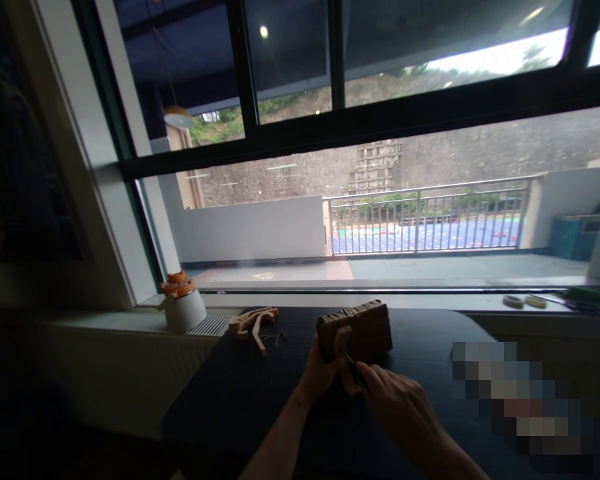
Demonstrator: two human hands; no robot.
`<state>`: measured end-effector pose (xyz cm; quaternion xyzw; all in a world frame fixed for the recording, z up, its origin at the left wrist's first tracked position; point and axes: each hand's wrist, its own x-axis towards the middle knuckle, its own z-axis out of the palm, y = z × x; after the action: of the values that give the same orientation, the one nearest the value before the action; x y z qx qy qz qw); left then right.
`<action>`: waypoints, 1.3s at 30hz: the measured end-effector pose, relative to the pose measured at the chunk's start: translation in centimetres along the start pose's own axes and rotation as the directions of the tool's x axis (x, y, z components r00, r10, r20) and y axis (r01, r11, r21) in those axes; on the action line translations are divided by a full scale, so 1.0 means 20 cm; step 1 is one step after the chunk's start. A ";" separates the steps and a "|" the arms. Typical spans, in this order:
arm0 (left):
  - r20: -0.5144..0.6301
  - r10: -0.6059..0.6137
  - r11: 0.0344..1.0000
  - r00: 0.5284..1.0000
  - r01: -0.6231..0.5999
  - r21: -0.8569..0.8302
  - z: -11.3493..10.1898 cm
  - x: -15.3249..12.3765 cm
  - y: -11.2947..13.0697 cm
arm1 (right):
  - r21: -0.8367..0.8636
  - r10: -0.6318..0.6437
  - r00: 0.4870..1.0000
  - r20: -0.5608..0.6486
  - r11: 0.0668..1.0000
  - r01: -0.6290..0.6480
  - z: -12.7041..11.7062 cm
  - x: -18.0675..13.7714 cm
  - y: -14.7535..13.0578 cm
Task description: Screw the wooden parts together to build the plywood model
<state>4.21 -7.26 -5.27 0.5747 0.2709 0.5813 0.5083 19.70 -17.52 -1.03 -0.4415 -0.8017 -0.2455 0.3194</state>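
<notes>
Left hand [321, 373] is closed on the near left end of a dark wooden block assembly [363, 328] and holds it tilted up off the black table [250, 400]. Right hand [397, 400] is curled around a slim dark tool [355, 369]. Its tip meets a light wooden strip [343, 350] that lies against the near face of the block. The type of tool cannot be read at this size.

Head view, surroundings:
- Ahead and to the left of the left hand, well apart from it, loose light wooden parts [253, 321] lie on the table.
- Just beside those parts, on the side nearer the hands, sit a few small fasteners [276, 338].
- Farther left, on the sill grille, stands a white jar with an orange lid [183, 305].
- Far ahead and to the right of the right hand, two tape rolls [524, 301] rest on the window sill.

Assessment: the step in hand appears to be working the light strip onto the block with the tool. Whether the strip is already fixed cannot be told.

Requirement: any further work calls for a firm left-hand grip so the block does not turn. The tool tip must also stay square on the strip, since a slip would run toward the left fingers.
</notes>
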 end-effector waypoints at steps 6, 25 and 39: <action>0.015 0.000 1.000 1.000 0.000 -0.025 0.01 0.00 0.01 | 0.170 0.305 0.952 0.030 0.937 -0.306 0.02 0.00 -0.05; 0.003 0.000 1.000 1.000 0.000 0.005 0.01 0.00 0.01 | 0.058 0.002 0.999 0.049 0.998 -0.005 -0.04 0.00 0.04; 0.018 -0.012 1.000 1.000 0.013 -0.005 0.00 0.00 -0.01 | 0.236 0.482 0.791 0.377 0.776 -0.585 0.00 -0.02 -0.01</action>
<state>4.24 -7.16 -5.38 0.5768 0.2684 0.5737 0.5158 19.78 -17.86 -1.38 -0.6223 -0.7092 0.0675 0.3242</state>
